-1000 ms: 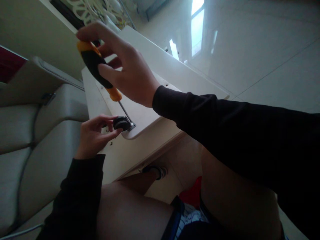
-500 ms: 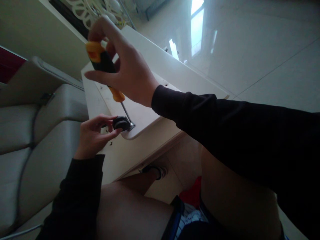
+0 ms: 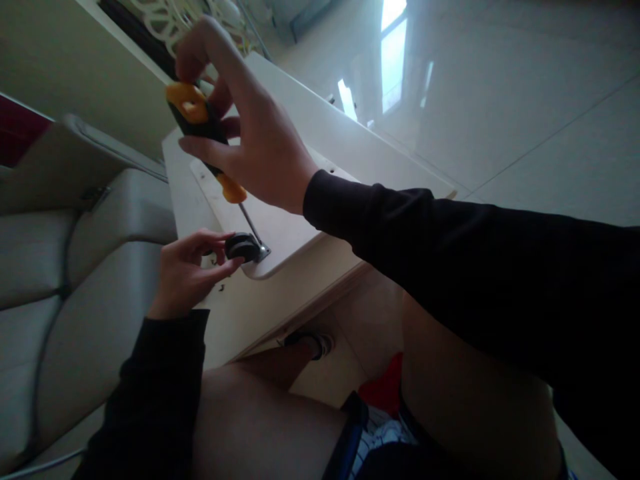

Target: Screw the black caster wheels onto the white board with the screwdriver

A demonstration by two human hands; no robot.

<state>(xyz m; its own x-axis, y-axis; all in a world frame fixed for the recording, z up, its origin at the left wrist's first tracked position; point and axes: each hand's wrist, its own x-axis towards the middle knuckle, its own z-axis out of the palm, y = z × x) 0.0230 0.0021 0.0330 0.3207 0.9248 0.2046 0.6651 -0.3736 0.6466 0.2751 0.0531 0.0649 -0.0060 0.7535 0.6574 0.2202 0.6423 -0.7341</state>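
Note:
My right hand (image 3: 260,130) is closed around the yellow-and-black handle of a screwdriver (image 3: 233,189). The shaft slants down to the right, and its tip meets the metal mounting plate of a caster wheel (image 3: 242,247). Thumb and fingers of my left hand (image 3: 187,270) pinch that black wheel from the left. The plate sits at the rounded corner of a white board (image 3: 295,230). Whether the tip is seated in a screw head is too small to make out.
Under the board is a pale wooden tabletop (image 3: 225,337), with a few small dark screws (image 3: 221,287) near my left hand. A grey padded sofa (image 3: 100,280) stands at the left. Glossy floor tiles (image 3: 500,120) extend at the upper right. A red cloth (image 3: 385,387) lies below.
My right hand's fingers have shifted on the handle, and the screwdriver has turned and leans slightly further left. My left hand and the caster wheel have stayed in place.

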